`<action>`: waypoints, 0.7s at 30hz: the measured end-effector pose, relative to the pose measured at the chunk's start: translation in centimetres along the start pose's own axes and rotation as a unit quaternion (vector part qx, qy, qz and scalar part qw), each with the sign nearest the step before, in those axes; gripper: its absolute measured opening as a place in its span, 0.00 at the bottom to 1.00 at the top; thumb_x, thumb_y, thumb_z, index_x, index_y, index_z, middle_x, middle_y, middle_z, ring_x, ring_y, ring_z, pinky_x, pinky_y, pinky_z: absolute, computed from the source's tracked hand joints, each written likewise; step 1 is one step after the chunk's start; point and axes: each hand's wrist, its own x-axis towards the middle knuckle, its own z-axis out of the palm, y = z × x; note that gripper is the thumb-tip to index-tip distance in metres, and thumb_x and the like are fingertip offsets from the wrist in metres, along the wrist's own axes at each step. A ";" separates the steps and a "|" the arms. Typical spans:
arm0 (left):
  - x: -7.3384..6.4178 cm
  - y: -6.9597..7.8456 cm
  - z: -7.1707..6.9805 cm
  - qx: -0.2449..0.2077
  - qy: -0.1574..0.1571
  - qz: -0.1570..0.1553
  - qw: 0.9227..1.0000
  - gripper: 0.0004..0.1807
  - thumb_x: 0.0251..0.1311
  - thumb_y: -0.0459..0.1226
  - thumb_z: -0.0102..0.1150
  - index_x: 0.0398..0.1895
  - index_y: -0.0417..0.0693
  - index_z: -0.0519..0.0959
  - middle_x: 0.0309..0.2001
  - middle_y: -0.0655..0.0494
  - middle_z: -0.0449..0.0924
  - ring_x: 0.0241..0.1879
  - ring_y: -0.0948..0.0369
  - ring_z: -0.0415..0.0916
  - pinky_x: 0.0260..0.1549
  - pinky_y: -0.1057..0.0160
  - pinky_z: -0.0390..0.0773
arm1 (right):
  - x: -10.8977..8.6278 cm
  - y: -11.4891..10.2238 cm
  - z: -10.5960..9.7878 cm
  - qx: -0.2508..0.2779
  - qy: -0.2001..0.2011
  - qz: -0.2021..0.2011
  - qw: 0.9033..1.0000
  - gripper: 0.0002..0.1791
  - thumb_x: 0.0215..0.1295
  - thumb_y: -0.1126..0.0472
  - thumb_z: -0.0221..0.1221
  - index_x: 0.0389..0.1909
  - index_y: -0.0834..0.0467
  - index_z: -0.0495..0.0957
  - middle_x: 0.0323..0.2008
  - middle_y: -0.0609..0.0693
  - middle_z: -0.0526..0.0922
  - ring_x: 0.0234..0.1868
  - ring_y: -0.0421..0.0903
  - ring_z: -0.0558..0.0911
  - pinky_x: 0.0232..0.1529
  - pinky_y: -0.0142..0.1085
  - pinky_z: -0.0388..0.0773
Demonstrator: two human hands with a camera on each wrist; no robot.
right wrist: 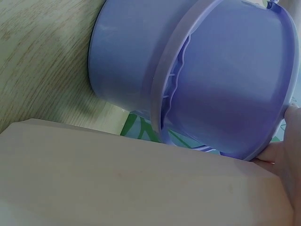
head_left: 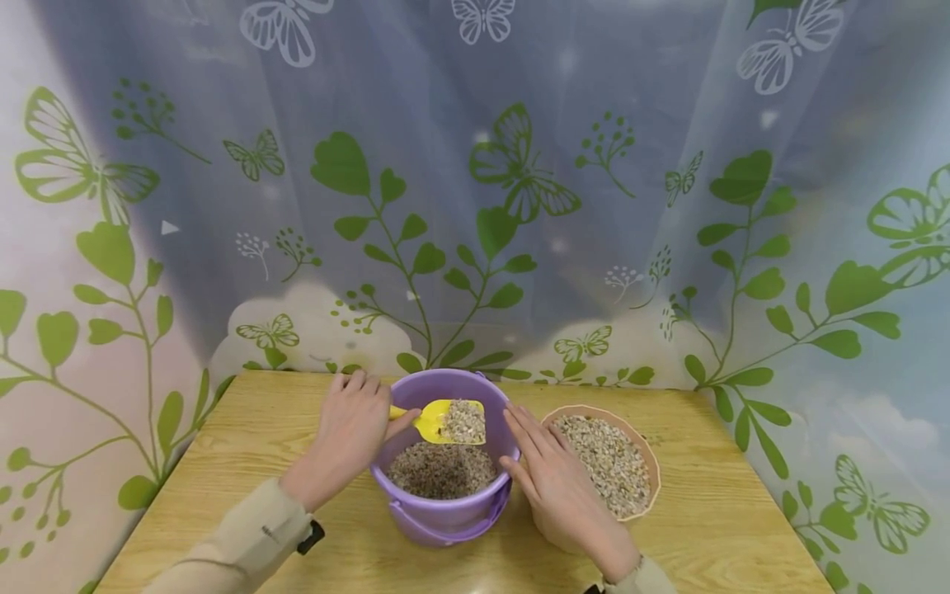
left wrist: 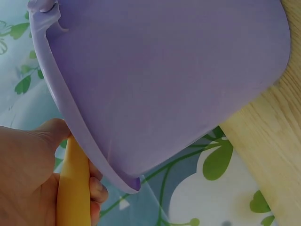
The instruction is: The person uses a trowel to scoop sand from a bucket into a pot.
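Note:
My left hand (head_left: 352, 429) grips the yellow handle (left wrist: 74, 183) of a small plastic shovel (head_left: 430, 424). A heap of gravel (head_left: 466, 421) lies on its blade, held above the mouth of a purple bucket (head_left: 430, 520). More gravel (head_left: 441, 474), darker in tone, covers the bucket's bottom. My right hand (head_left: 557, 487) rests its straight fingertips at the bucket's right rim. In the right wrist view, those fingers (right wrist: 292, 129) are at the edge of the rim, partly cut off by the frame.
A peach-coloured round bowl (head_left: 655, 462) filled with pale gravel (head_left: 604, 462) stands right of the bucket, partly behind my right hand. The wooden table (head_left: 245, 429) ends at a curtain (head_left: 416, 74) printed with leaves and butterflies. The bucket's handle (head_left: 408, 521) hangs down its front.

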 end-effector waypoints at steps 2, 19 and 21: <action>-0.2 0.0 0.0 -0.001 0.009 0.002 1.000 0.29 0.59 0.59 0.66 0.19 0.43 0.76 0.21 0.54 0.72 0.27 0.56 0.63 0.35 0.57 0.63 | 0.0 -0.1 -0.1 0.000 0.003 -0.002 1.000 0.34 0.80 0.45 0.45 0.77 0.60 0.58 0.77 0.54 0.58 0.75 0.54 0.63 0.69 0.59 0.61; -0.7 -0.1 -0.1 -0.012 0.015 -0.001 1.000 0.29 0.58 0.58 0.68 0.17 0.43 0.75 0.20 0.53 0.73 0.27 0.55 0.66 0.35 0.57 0.64 | 0.3 -0.1 -0.5 0.018 -0.007 0.003 1.000 0.34 0.78 0.47 0.49 0.76 0.60 0.60 0.77 0.55 0.59 0.75 0.56 0.64 0.69 0.59 0.61; -0.7 -0.2 -0.2 -0.011 0.015 -0.002 1.000 0.29 0.58 0.58 0.68 0.17 0.43 0.76 0.20 0.53 0.73 0.26 0.55 0.66 0.35 0.57 0.64 | 0.2 0.0 -0.8 0.018 -0.006 0.005 1.000 0.35 0.77 0.45 0.50 0.76 0.61 0.60 0.76 0.56 0.61 0.74 0.57 0.64 0.69 0.60 0.61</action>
